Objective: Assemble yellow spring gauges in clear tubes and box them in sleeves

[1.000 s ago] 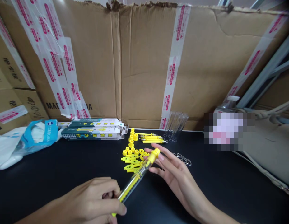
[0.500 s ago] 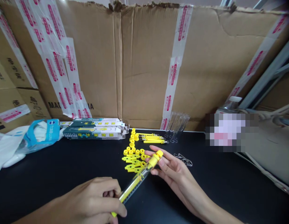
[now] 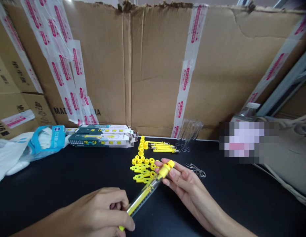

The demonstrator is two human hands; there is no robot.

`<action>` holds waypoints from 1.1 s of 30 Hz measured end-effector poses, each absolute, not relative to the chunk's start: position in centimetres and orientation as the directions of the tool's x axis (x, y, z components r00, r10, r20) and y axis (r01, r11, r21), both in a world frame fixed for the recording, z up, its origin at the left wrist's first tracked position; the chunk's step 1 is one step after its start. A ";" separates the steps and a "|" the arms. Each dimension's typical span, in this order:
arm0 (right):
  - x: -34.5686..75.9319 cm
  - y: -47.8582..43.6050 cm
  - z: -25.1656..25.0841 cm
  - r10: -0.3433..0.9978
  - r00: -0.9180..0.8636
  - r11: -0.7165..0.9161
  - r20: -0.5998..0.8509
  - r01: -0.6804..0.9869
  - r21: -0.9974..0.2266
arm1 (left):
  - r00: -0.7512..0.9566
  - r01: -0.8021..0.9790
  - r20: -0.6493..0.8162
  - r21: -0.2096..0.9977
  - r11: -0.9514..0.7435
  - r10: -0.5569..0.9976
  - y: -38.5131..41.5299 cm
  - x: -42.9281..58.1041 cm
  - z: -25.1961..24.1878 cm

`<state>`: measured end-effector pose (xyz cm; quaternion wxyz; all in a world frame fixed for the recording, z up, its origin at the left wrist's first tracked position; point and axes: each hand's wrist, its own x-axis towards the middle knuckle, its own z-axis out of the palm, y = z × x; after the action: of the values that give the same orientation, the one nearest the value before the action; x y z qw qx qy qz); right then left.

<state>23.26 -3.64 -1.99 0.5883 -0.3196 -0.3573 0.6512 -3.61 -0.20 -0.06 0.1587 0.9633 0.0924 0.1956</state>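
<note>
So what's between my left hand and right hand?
In the head view, a clear tube slants from the left hand to the right hand.

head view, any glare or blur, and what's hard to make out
Head view: pale glints along the held tube; head view: the clear tubes at the back run together against the cardboard, edges hard to part; head view: a pixelated patch hides the bottle below its shoulder; head view: top right corner falls dark.

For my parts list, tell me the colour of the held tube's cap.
The cap is yellow, showing best in the head view.
</note>
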 end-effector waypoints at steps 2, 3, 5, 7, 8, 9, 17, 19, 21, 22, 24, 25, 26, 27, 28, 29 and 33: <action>23.2 -3.6 -2.1 0.995 -0.095 -0.055 -0.003 -0.547 -0.836 | 0.901 0.112 0.366 0.325 -0.939 0.234 -0.2 -3.6 -0.1; 23.2 -3.6 -2.2 0.996 -0.092 -0.056 -0.006 -0.551 -0.832 | 0.899 0.112 0.372 0.317 -0.942 0.232 -0.2 -3.6 -0.1; 23.2 -3.5 -2.2 0.996 -0.090 -0.059 -0.010 -0.559 -0.827 | 0.898 0.112 0.375 0.310 -0.944 0.230 -0.2 -3.6 -0.1; 23.1 -3.5 -2.2 0.996 -0.093 -0.065 -0.014 -0.566 -0.822 | 0.902 0.117 0.364 0.317 -0.941 0.234 -0.2 -3.6 -0.2; 23.1 -3.5 -2.2 0.996 -0.093 -0.067 -0.016 -0.571 -0.818 | 0.904 0.120 0.356 0.322 -0.939 0.237 -0.2 -3.6 -0.2; 23.1 -3.5 -2.2 0.996 -0.091 -0.069 -0.020 -0.577 -0.814 | 0.905 0.121 0.352 0.324 -0.938 0.238 -0.2 -3.7 -0.2; 23.2 -3.6 -2.1 0.996 -0.082 -0.087 -0.047 -0.607 -0.790 | 0.901 0.124 0.356 0.337 -0.933 0.248 -0.3 -3.8 -0.2; 23.2 -3.5 -2.1 0.995 -0.089 -0.090 -0.046 -0.592 -0.801 | 0.898 0.118 0.362 0.347 -0.931 0.249 -0.3 -3.8 -0.2; 23.2 -3.5 -2.2 0.995 -0.089 -0.092 -0.050 -0.580 -0.809 | 0.896 0.110 0.368 0.355 -0.928 0.247 -0.4 -3.8 -0.2; 23.1 -3.5 -2.2 0.995 -0.089 -0.094 -0.051 -0.578 -0.811 | 0.896 0.106 0.369 0.358 -0.928 0.245 -0.4 -3.7 -0.2; 23.1 -3.5 -2.2 0.995 -0.083 -0.092 -0.054 -0.583 -0.807 | 0.895 0.104 0.373 0.357 -0.928 0.244 -0.3 -3.7 -0.2; 23.1 -3.5 -2.3 0.995 -0.078 -0.092 -0.057 -0.586 -0.805 | 0.894 0.102 0.376 0.358 -0.928 0.243 -0.3 -3.6 -0.2; 23.1 -3.5 -2.3 0.995 -0.073 -0.092 -0.061 -0.588 -0.803 | 0.894 0.100 0.377 0.359 -0.928 0.242 -0.3 -3.6 -0.2; 23.1 -3.5 -2.3 0.995 -0.068 -0.095 -0.068 -0.590 -0.802 | 0.894 0.100 0.377 0.359 -0.928 0.242 -0.3 -3.6 -0.1; 23.1 -3.5 -2.3 0.995 -0.063 -0.097 -0.074 -0.593 -0.799 | 0.894 0.103 0.376 0.360 -0.927 0.245 -0.3 -3.6 -0.1; 23.1 -3.5 -2.3 0.995 -0.060 -0.099 -0.079 -0.597 -0.796 | 0.894 0.104 0.374 0.360 -0.927 0.245 -0.3 -3.6 -0.1; 23.1 -3.4 -2.1 0.994 -0.076 -0.107 -0.077 -0.603 -0.790 | 0.897 0.104 0.369 0.356 -0.929 0.242 -0.3 -3.7 -0.1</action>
<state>23.05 -3.45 -2.07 0.5968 -0.3255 -0.3003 0.6691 -3.68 -0.31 -0.10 0.1657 0.9598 0.0902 0.2079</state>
